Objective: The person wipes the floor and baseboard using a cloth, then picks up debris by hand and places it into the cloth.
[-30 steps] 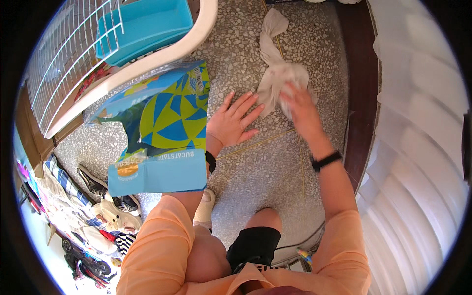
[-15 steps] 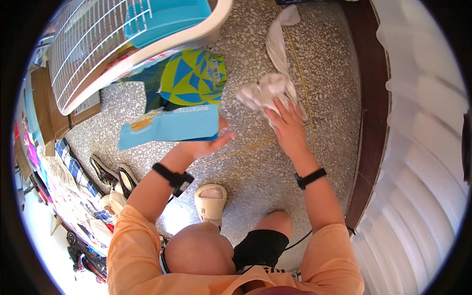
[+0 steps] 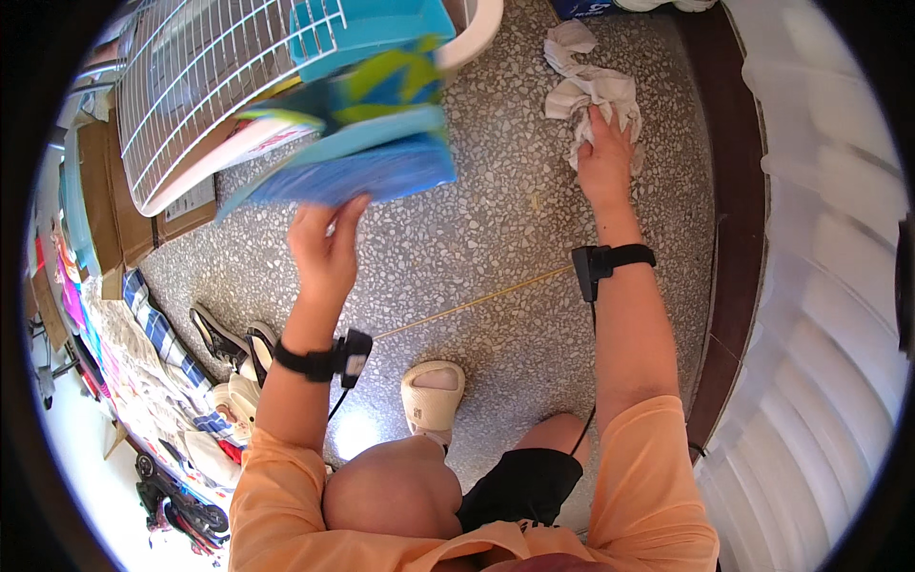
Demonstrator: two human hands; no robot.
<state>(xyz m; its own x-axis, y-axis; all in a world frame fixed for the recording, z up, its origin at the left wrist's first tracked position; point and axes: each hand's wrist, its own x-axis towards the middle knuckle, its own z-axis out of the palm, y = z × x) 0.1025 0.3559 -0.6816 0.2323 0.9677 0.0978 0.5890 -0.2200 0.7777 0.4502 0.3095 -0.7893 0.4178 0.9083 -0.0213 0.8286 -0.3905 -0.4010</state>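
Note:
My left hand (image 3: 326, 243) pinches the near edge of a flat blue packet (image 3: 367, 170), which is blurred and raised above the floor. Right behind the packet is a green and blue patterned flat item (image 3: 391, 81), also smeared by motion; whether my fingers grip it too, I cannot tell. Off to the right, my right hand (image 3: 607, 167) presses its fingers into a crumpled white cloth (image 3: 596, 88) on the speckled floor. Part of the cloth trails away beyond the fingers.
A white wire rack (image 3: 205, 105) with a pale rim stands at the upper left, a turquoise tray (image 3: 381, 24) inside it. Brown cardboard (image 3: 103, 181) and dark shoes (image 3: 224, 341) lie left. White curtain (image 3: 820, 315) hangs along the right, past a dark floor border (image 3: 739, 257).
My left hand has lifted the packet, tilting it and showing its darker blue side. The green patterned item has come up off the floor. My right hand has pushed the cloth farther away and right.

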